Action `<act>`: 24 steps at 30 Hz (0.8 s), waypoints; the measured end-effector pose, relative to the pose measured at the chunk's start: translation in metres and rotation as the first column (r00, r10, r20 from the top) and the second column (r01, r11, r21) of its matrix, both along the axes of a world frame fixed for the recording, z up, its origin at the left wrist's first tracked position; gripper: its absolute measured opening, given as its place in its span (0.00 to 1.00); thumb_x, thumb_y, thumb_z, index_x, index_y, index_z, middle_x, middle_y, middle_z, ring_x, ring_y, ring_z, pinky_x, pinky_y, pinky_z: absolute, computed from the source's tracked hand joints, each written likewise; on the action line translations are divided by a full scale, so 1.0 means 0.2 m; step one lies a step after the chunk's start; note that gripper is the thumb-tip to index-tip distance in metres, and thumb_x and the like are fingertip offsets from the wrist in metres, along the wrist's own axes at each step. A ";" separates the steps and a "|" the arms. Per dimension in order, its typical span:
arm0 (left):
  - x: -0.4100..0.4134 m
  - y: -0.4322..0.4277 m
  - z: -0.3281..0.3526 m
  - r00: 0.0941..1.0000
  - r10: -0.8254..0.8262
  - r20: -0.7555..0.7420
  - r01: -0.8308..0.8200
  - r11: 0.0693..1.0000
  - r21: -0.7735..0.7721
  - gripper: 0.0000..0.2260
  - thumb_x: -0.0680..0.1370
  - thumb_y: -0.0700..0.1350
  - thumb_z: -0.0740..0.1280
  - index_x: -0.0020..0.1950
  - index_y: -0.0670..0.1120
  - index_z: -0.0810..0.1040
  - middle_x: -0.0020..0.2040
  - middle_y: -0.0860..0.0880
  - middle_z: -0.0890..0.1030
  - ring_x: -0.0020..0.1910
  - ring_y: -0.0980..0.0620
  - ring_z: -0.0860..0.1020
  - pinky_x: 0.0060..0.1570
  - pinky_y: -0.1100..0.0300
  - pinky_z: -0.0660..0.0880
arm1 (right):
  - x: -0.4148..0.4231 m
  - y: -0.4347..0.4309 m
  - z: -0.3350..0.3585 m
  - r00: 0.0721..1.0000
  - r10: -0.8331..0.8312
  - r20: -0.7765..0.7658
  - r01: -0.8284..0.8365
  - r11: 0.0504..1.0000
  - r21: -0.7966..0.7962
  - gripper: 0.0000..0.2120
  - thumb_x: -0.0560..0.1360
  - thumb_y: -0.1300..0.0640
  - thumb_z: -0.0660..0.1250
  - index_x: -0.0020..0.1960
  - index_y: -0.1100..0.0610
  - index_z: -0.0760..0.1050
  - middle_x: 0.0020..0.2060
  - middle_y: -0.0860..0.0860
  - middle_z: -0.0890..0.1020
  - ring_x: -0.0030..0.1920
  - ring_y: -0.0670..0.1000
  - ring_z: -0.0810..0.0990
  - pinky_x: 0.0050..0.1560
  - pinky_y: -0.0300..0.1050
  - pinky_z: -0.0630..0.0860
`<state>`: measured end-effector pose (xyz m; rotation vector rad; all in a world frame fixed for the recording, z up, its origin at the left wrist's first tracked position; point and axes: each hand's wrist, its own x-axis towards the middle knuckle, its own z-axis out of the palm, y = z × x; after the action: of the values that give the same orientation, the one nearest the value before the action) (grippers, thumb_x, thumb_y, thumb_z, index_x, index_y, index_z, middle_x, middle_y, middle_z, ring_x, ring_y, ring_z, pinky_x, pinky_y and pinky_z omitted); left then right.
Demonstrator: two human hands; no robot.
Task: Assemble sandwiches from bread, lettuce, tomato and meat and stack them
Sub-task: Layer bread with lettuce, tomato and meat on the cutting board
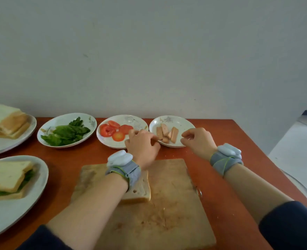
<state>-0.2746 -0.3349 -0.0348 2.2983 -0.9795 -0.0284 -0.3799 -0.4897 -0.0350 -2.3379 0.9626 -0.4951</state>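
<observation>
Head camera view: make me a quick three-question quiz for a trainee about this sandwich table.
1. True or false: the lettuce sits on a plate left of the tomato slices.
2. The right hand is at the rim of which plate? A) lettuce B) meat strips C) tomato slices
3. What food lies on the cutting board?
Key: 1 true; 2 B; 3 one bread slice, partly hidden under the left forearm.
</observation>
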 end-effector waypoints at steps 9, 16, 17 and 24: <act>0.20 -0.34 -0.06 0.976 -0.159 0.152 0.142 0.983 0.115 0.10 0.79 0.48 0.63 0.55 0.56 0.81 0.57 0.55 0.73 0.62 0.47 0.62 0.56 0.56 0.58 | 0.24 -0.14 -0.09 0.983 0.091 -0.161 -0.112 0.985 -0.130 0.14 0.73 0.52 0.63 0.57 0.52 0.76 0.48 0.52 0.82 0.55 0.53 0.77 0.52 0.43 0.74; 0.26 -0.44 -0.09 0.939 -0.294 0.178 0.264 0.949 0.173 0.09 0.77 0.48 0.64 0.53 0.56 0.83 0.55 0.57 0.70 0.61 0.50 0.60 0.55 0.58 0.54 | 0.21 -0.20 -0.05 0.978 0.159 -0.139 -0.164 0.986 -0.028 0.17 0.74 0.54 0.66 0.62 0.57 0.75 0.46 0.48 0.85 0.51 0.51 0.80 0.48 0.37 0.70; 0.26 -0.45 -0.08 0.933 -0.311 0.181 0.276 0.941 0.195 0.10 0.77 0.49 0.63 0.52 0.56 0.83 0.54 0.57 0.69 0.61 0.50 0.59 0.55 0.57 0.54 | 0.21 -0.21 -0.05 0.980 0.157 -0.124 -0.159 0.987 -0.006 0.17 0.75 0.54 0.66 0.63 0.57 0.75 0.47 0.48 0.85 0.52 0.50 0.80 0.48 0.37 0.70; 0.25 -0.50 -0.09 0.902 -0.346 0.259 0.268 0.917 0.295 0.11 0.75 0.49 0.60 0.46 0.52 0.82 0.52 0.54 0.70 0.59 0.47 0.61 0.57 0.53 0.58 | 0.18 -0.24 -0.04 0.996 -0.033 0.079 0.018 0.984 0.178 0.15 0.73 0.58 0.70 0.59 0.59 0.77 0.37 0.50 0.84 0.44 0.50 0.81 0.42 0.41 0.76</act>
<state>-0.2239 -0.4350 -0.0532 2.3947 -1.5808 0.0782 -0.3447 -0.5372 -0.0425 -2.1331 0.9589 -0.4910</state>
